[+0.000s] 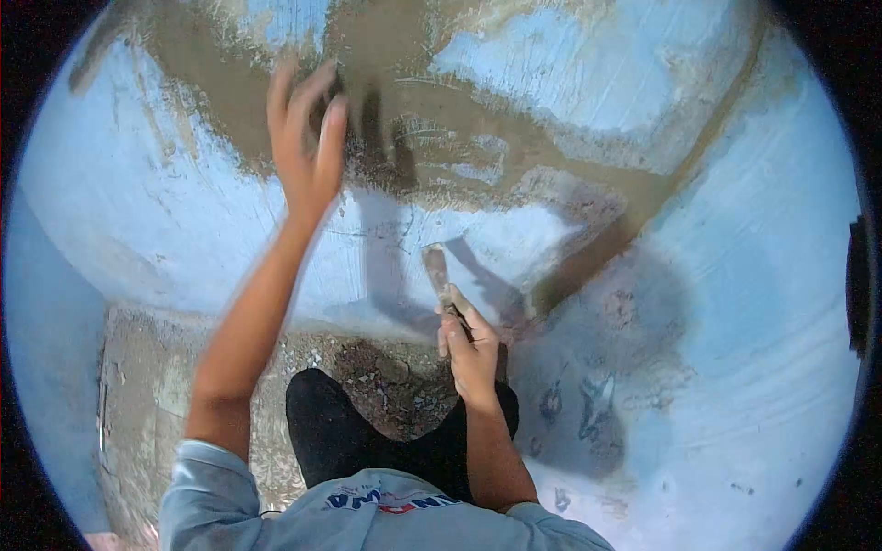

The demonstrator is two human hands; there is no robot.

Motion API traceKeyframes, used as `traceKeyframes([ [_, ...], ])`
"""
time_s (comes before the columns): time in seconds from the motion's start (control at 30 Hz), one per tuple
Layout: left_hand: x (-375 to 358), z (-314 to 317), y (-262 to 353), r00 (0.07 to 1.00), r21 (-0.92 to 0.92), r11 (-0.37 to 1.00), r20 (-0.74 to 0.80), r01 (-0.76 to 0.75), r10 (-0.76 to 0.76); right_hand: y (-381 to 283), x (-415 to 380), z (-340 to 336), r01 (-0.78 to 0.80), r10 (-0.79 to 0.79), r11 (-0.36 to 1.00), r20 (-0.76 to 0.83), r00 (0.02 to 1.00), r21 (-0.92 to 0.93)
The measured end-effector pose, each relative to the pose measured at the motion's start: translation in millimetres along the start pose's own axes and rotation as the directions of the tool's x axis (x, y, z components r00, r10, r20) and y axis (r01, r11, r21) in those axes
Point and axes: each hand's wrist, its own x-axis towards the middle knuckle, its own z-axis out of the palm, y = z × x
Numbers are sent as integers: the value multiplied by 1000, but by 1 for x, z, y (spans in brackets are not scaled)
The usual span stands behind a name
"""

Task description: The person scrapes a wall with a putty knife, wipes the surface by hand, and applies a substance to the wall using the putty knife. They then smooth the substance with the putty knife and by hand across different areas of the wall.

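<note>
My right hand is closed round the handle of a putty knife, its flat, dirty blade pointing up toward the wall. My left hand is raised in front of a patch of brown-grey plaster, fingers apart and slightly curled, with nothing in them. The hand is a little blurred by motion, and its shadow falls on the plaster to its right. Around the patch the wall is pale blue paint with rough, scraped edges.
A side wall meets the front wall at a corner on the right, with a brown plaster strip along the joint. Crumbled debris lies on the floor by my knees. Another blue wall stands at the left.
</note>
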Motion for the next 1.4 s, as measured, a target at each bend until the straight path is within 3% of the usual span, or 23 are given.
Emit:
traceKeyframes([
  [0.03,-46,-3,20,980,-67,978,-25,195,-197,-7,3,-7,5,-5,998,-3,1000,-55],
  [0.07,-104,-4,38,790,-216,761,119,612,-601,-9,8,-11,154,-156,962,8,988,-224],
  [0.1,-140,-1,69,558,-314,474,283,822,-780,-11,12,-14,295,-303,876,42,952,-381],
  [0.13,-160,1,102,414,-318,296,425,901,-805,-14,17,-16,419,-435,743,99,895,-522],
  [0.2,-188,9,134,86,-344,-141,569,928,-818,-40,19,-14,426,-458,572,157,875,-701],
  [0.27,-177,21,150,44,-379,-269,644,885,-764,-50,32,-17,521,-536,339,294,791,-783],
  [0.3,-169,28,153,30,-392,-329,679,859,-733,-57,37,-19,499,-502,330,298,812,-802],
  [0.4,-148,58,141,133,-489,-374,728,788,-673,-78,58,-26,545,-478,414,336,812,-729],
  [0.43,-146,70,138,148,-541,-447,739,712,-657,-88,64,-35,488,-363,525,335,869,-697],
  [0.53,-146,102,136,181,-612,-612,766,501,-617,-103,90,-41,409,-304,794,287,908,-450],
  [0.57,-146,109,136,169,-606,-646,776,464,-607,-117,96,-47,291,-133,797,316,939,-529],
  [0.63,-142,123,132,161,-628,-676,767,385,-621,-124,112,-49,345,-153,693,339,928,-633],
  [0.73,-139,139,123,447,-642,-756,718,127,-534,-125,125,-42,410,-198,668,383,902,-621],
  [0.8,-136,140,118,360,-653,-744,734,141,-576,-132,131,-40,455,-221,642,419,881,-617],
  [0.87,-134,141,115,290,-644,-755,750,119,-594,-141,133,-37,369,-121,643,387,914,-671],
  [0.93,-131,138,110,327,-655,-743,739,140,-589,-143,136,-34,335,-88,680,381,920,-652],
  [1.0,-129,136,105,327,-659,-739,735,136,-595,-129,143,-29,465,-220,583,422,880,-666],
  [1.03,-130,136,104,398,-646,-753,728,128,-558,-130,140,-25,479,-240,559,420,875,-677],
  [1.13,-124,138,121,362,-579,-815,760,1,-540,-142,128,-29,412,-168,563,390,906,-716],
  [1.17,-115,135,134,213,-625,-776,772,85,-598,-145,129,-35,414,-173,587,392,904,-696],
  [1.23,-119,146,120,297,-660,-750,726,45,-621,-143,138,-31,537,-281,577,467,838,-616],
  [1.27,-125,150,118,328,-673,-740,704,22,-630,-143,139,-30,509,-248,567,455,855,-647],
  [1.4,-120,148,131,294,-656,-755,722,6,-626,-140,138,-43,457,-194,546,425,884,-702],
])
